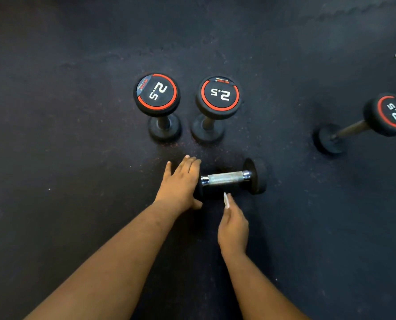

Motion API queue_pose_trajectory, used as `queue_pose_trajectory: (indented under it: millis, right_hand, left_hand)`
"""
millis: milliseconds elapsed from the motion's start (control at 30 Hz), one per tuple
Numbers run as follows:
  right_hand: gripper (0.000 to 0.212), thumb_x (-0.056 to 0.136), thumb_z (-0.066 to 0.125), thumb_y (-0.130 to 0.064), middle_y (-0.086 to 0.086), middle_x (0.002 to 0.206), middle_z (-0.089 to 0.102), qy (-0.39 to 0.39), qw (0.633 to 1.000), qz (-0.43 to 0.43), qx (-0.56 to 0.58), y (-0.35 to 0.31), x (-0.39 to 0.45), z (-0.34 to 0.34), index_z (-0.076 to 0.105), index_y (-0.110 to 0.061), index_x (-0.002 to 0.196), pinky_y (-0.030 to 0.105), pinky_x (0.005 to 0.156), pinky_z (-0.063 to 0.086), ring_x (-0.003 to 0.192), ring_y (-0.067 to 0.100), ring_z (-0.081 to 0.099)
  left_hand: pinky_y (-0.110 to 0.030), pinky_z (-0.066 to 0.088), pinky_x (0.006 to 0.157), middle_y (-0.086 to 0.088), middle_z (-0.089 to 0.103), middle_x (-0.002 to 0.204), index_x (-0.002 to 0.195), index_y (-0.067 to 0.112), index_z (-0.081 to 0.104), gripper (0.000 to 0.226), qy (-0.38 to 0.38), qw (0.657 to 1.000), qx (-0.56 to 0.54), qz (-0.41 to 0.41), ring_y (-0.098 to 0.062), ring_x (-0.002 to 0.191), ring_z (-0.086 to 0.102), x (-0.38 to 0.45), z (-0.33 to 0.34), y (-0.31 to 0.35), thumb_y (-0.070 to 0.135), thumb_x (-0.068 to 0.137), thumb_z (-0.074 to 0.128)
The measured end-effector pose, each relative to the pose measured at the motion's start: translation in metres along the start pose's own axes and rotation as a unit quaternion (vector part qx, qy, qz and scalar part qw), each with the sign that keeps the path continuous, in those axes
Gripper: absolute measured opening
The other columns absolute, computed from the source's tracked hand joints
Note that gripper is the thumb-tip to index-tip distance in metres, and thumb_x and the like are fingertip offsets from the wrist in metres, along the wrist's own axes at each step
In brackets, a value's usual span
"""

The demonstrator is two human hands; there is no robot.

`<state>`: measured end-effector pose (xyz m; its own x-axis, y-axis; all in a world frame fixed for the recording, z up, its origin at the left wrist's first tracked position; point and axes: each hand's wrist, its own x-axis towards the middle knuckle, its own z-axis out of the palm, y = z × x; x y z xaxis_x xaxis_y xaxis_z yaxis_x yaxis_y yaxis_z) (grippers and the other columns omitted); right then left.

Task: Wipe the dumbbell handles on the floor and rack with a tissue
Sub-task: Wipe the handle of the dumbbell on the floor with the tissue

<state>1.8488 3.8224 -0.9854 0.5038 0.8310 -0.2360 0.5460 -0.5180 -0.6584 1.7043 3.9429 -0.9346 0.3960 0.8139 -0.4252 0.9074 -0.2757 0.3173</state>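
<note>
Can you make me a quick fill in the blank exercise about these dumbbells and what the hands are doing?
1. The number of dumbbells standing on end is ____.
2. The lying dumbbell near the hands has a bare ____ handle.
3. The tissue is pinched in the ____ hand.
4. The left hand rests flat on one ____ of the lying dumbbell.

Missing words: three; metal; right; end

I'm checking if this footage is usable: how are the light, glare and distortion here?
Head view: dim overall, dark floor swallowing detail; glare on the lying dumbbell's chrome handle; wide-angle stretch tilts the right-edge dumbbell; tissue slightly soft.
</note>
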Motion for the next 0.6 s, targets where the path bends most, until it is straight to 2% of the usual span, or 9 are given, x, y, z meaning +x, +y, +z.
queue_pose_trajectory:
  millis: [33, 67, 133, 200, 333, 400, 467, 533, 600]
  right_hand:
    - [0.037, 0.105, 0.046, -0.015, 0.001, 0.136, 0.063, 0.029, 0.985, 0.12, 0.12, -0.008, 0.007, 0.003, 0.059, -0.019, 0.139, 0.029, 0.104, 0.045, 0.125, 0.019, 0.058]
    - [0.034, 0.105, 0.046, -0.015, 0.003, 0.132, 0.065, 0.063, 0.946, 0.214, 0.236, -0.018, 0.015, 0.006, 0.062, -0.017, 0.135, 0.031, 0.102, 0.047, 0.121, 0.02, 0.061]
    - [0.031, 0.104, 0.047, -0.012, 0.005, 0.121, 0.069, 0.128, 0.852, 0.316, 0.396, -0.037, 0.036, 0.006, 0.064, -0.014, 0.129, 0.03, 0.092, 0.053, 0.108, 0.019, 0.065]
    - [0.028, 0.104, 0.047, -0.01, 0.003, 0.107, 0.069, 0.15, 0.782, 0.349, 0.494, -0.053, 0.055, -0.001, 0.063, -0.012, 0.127, 0.027, 0.085, 0.053, 0.096, 0.017, 0.065]
    - [0.027, 0.106, 0.045, -0.01, 0.012, 0.114, 0.063, 0.093, 0.694, 0.399, 0.593, -0.068, 0.067, -0.006, 0.056, -0.009, 0.13, 0.045, 0.101, 0.049, 0.106, 0.025, 0.061]
    - [0.026, 0.106, 0.045, -0.01, 0.014, 0.116, 0.064, 0.046, 0.691, 0.405, 0.597, -0.074, 0.063, 0.001, 0.056, -0.009, 0.13, 0.046, 0.098, 0.048, 0.108, 0.027, 0.061]
    - [0.019, 0.105, 0.046, -0.009, 0.014, 0.109, 0.068, -0.019, 0.708, 0.398, 0.583, -0.079, 0.055, 0.007, 0.061, -0.009, 0.118, 0.044, 0.093, 0.049, 0.101, 0.027, 0.065]
    - [0.018, 0.104, 0.046, -0.006, 0.013, 0.1, 0.071, -0.092, 0.744, 0.376, 0.544, -0.079, 0.046, 0.007, 0.064, -0.009, 0.105, 0.043, 0.09, 0.053, 0.093, 0.025, 0.068]
    - [0.021, 0.103, 0.046, -0.003, 0.014, 0.102, 0.072, -0.148, 0.791, 0.357, 0.474, -0.072, 0.041, 0.001, 0.066, -0.01, 0.107, 0.042, 0.085, 0.057, 0.096, 0.027, 0.069]
  left_hand:
    - [-0.055, 0.004, 0.125, 0.0, 0.008, 0.168, 0.16, 0.018, 0.004, 0.126, 0.008, 1.0, -0.01, 0.009, -0.016, 0.156, -0.003, 0.0, 0.002, -0.002, 0.043, 0.068, 0.087]
    - [-0.052, 0.004, 0.126, 0.0, 0.007, 0.169, 0.16, 0.019, 0.004, 0.126, 0.013, 0.999, -0.027, 0.016, -0.016, 0.156, -0.003, -0.001, 0.005, -0.004, 0.041, 0.068, 0.088]
    - [-0.046, 0.005, 0.127, 0.0, 0.007, 0.169, 0.16, 0.02, 0.002, 0.129, 0.02, 0.996, -0.076, 0.031, -0.014, 0.156, -0.002, -0.004, 0.01, -0.007, 0.035, 0.067, 0.09]
    - [-0.042, 0.011, 0.127, 0.001, 0.009, 0.168, 0.161, 0.02, 0.002, 0.131, 0.024, 0.989, -0.145, 0.035, -0.014, 0.155, 0.002, -0.008, 0.014, -0.009, 0.028, 0.066, 0.092]
    - [-0.034, 0.026, 0.122, 0.01, 0.003, 0.167, 0.16, 0.029, -0.001, 0.136, -0.004, 0.963, -0.271, -0.013, -0.015, 0.151, 0.018, -0.013, 0.019, -0.013, 0.016, 0.063, 0.093]
    - [-0.032, 0.028, 0.121, 0.01, 0.003, 0.166, 0.16, 0.03, -0.001, 0.136, -0.01, 0.951, -0.308, -0.03, -0.015, 0.151, 0.02, -0.009, 0.022, -0.013, 0.012, 0.062, 0.092]
    - [-0.034, 0.031, 0.12, 0.005, 0.01, 0.166, 0.159, 0.029, 0.004, 0.133, -0.008, 0.943, -0.331, -0.045, -0.017, 0.148, 0.027, -0.003, 0.021, -0.011, 0.011, 0.061, 0.092]
    - [-0.034, 0.035, 0.117, -0.001, 0.021, 0.161, 0.158, 0.027, 0.009, 0.129, -0.007, 0.937, -0.344, -0.055, -0.019, 0.142, 0.035, 0.0, 0.018, -0.011, 0.013, 0.06, 0.092]
    - [-0.033, 0.035, 0.115, -0.002, 0.028, 0.156, 0.156, 0.023, 0.016, 0.125, -0.001, 0.944, -0.328, -0.049, -0.018, 0.138, 0.038, -0.001, 0.011, -0.011, 0.019, 0.059, 0.094]
